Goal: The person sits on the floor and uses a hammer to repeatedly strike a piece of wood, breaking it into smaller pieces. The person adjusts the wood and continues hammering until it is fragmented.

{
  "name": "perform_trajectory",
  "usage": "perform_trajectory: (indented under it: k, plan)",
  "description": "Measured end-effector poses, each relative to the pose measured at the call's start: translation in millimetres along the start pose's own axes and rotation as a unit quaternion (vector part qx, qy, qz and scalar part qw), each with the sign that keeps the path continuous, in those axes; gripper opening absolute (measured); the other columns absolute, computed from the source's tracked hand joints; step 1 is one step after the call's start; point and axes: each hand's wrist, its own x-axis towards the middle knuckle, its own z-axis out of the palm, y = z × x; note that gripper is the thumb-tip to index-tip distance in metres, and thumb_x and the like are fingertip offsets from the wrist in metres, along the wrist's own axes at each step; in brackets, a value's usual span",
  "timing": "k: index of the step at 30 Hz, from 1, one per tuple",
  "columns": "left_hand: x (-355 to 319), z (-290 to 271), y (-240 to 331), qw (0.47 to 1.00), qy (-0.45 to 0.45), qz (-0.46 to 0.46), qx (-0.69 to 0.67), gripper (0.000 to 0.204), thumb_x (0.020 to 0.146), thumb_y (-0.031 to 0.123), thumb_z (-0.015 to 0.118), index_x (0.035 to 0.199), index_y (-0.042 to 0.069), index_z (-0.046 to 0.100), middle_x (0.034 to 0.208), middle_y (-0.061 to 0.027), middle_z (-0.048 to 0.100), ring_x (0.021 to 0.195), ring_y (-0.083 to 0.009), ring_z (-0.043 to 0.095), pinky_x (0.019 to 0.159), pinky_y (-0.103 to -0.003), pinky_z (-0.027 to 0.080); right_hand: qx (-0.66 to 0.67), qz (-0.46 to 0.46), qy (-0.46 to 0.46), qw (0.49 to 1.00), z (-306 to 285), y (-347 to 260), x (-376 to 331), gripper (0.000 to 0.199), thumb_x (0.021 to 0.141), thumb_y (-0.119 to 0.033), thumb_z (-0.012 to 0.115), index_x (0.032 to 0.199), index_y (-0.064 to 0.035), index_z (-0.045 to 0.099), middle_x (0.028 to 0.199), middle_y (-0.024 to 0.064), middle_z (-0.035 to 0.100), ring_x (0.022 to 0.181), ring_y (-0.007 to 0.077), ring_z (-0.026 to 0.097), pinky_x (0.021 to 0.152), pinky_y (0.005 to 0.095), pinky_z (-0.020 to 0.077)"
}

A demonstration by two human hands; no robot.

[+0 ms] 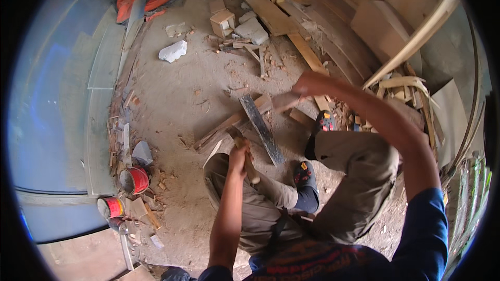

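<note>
Dusty floor [172,104], offcuts around. Brown timber block [216,132] on it, slanting near-left to far-right. Dark strip [262,130] appears to rest across the block's right part, long axis far-left to near-right, near end jutting past the block's near edge, close to a shoe [304,173]. Left hand [239,158] is nearer the strip: fingers wrapped round a stick-like wooden tool [250,169]; strip sits just to their right and slightly ahead, apart. Right hand [311,83] curled on a blurred brown piece [285,101], kind can't tell; from those fingers, strip lies leftward and closer to the body.
</note>
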Motion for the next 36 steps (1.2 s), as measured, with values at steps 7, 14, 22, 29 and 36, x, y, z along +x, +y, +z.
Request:
perform_trajectory:
  k: [7,14,22,29,36]
  plan:
    - [26.6,3.6,-23.3,0.999,0.031,0.021,-0.011,0.028,0.09,0.01,0.065,0.116,0.006,0.055,0.082,-0.0012,0.056,0.065,-0.0098,0.053,0.051,-0.026,0.046,0.055,0.053,-0.027,0.997,133.1,-65.2,113.3,0.028,0.08,-0.026,0.075,0.103,-0.0112,0.069,0.095,0.0137,0.07,0.096,0.0367,0.067,0.08,0.0475,0.0541]
    - [31.5,5.3,-32.3,0.996,0.036,-0.049,-0.063,0.042,0.091,0.015,0.069,0.126,0.001,0.049,0.08,-0.0029,0.055,0.056,-0.011,0.051,0.048,-0.028,0.045,0.136,0.206,0.053,0.968,180.9,-45.5,158.4,0.043,0.085,-0.022,0.072,0.127,-0.0184,0.061,0.125,0.0089,0.062,0.121,0.0305,0.058,0.1,0.0428,0.049]
    - [65.6,12.1,-32.3,0.999,0.03,-0.002,0.037,0.047,0.09,0.014,0.067,0.13,-0.001,0.048,0.08,-0.0027,0.055,0.055,-0.0123,0.051,0.047,-0.029,0.045,0.121,0.244,0.09,0.958,174.0,-53.1,156.2,0.053,0.08,-0.024,0.076,0.13,-0.0162,0.058,0.134,0.0087,0.056,0.126,0.0297,0.053,0.105,0.041,0.0421]
    - [88.6,9.0,-40.0,0.998,0.009,0.007,0.06,0.037,0.095,0.022,0.06,0.125,0.002,0.052,0.08,-0.003,0.056,0.061,-0.0112,0.053,0.051,-0.029,0.045,0.228,0.352,0.306,0.854,195.9,-90.1,115.0,0.059,0.081,-0.023,0.077,0.132,-0.0037,0.052,0.133,0.0155,0.055,0.119,0.0329,0.055,0.096,0.0425,0.0473]
    - [99.4,16.4,-55.3,0.999,0.031,0.022,0.03,0.03,0.1,0.03,0.054,0.112,0.003,0.057,0.088,-0.0062,0.06,0.076,-0.0169,0.057,0.072,-0.036,0.045,0.487,0.328,0.286,0.757,210.9,-211.1,16.8,0.06,0.079,-0.004,0.071,0.135,-0.0028,0.05,0.124,0.0154,0.058,0.113,0.0282,0.059,0.094,0.0388,0.0484]
